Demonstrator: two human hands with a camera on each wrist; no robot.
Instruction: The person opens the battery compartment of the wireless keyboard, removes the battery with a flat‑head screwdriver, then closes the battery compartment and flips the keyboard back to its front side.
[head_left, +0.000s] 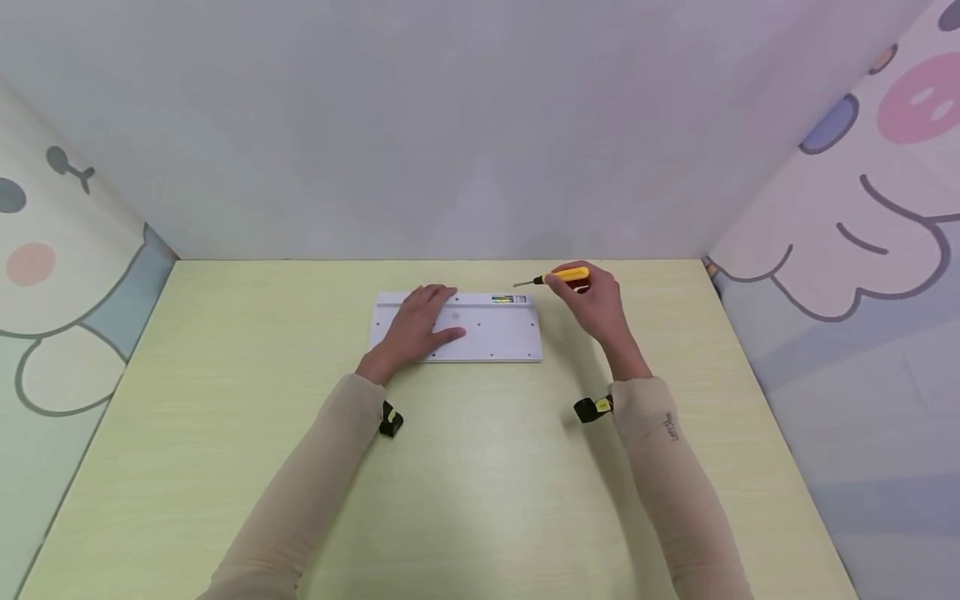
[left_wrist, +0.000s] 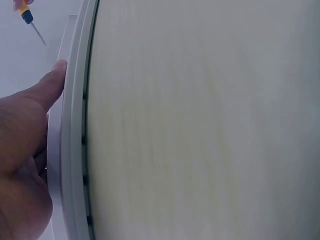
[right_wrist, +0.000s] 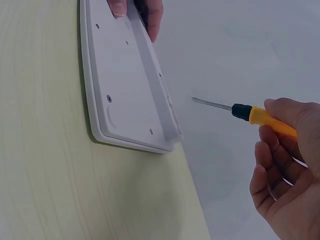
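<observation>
A white keyboard (head_left: 487,329) lies face down on the pale yellow-green table (head_left: 480,483), its underside with small screws facing up. My left hand (head_left: 420,327) rests flat on its left half, fingers spread; the thumb (left_wrist: 47,87) presses the keyboard's edge (left_wrist: 72,125). My right hand (head_left: 592,302) grips a yellow-handled screwdriver (head_left: 561,276) just off the keyboard's far right corner, shaft pointing left and held in the air. In the right wrist view the screwdriver (right_wrist: 250,114) hovers apart from the keyboard (right_wrist: 127,85).
White walls enclose the table at the back (head_left: 450,150). Cartoon-printed panels stand at the left (head_left: 52,275) and right (head_left: 862,233). Bare tabletop stretches in front of the keyboard.
</observation>
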